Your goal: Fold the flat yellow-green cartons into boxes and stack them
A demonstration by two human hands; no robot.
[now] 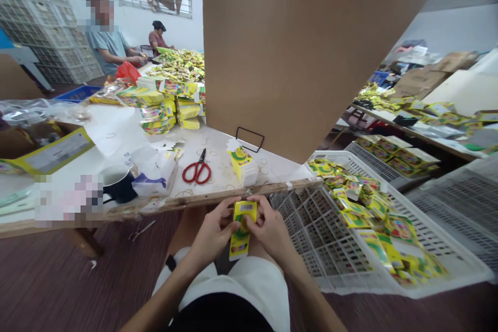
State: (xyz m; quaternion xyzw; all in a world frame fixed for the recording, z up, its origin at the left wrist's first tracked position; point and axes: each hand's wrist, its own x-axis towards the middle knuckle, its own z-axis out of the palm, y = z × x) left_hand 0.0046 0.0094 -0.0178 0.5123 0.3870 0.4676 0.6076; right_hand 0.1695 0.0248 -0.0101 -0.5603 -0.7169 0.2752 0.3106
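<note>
Over my lap, a small yellow and green carton (240, 245) with a barcode near its top is held between both hands. My left hand (218, 225) grips its left side, thumb on the front face. From the right, my right hand (268, 220) pinches the upper part, its thumb also across the front. Just beyond, on the table, stands a stack of similar flat cartons (244, 165). Red-handled scissors (196, 170) lie left of that stack, blades pointing away. Whether anything is inside the held carton cannot be seen.
A white plastic basket (447, 264) of yellow packets stands at my right. A large cardboard sheet (280, 52) rises behind the table edge. A dark mug (119, 185) and tissue pack (151, 184) sit left. Across the table, two people work by piled packets (179, 65).
</note>
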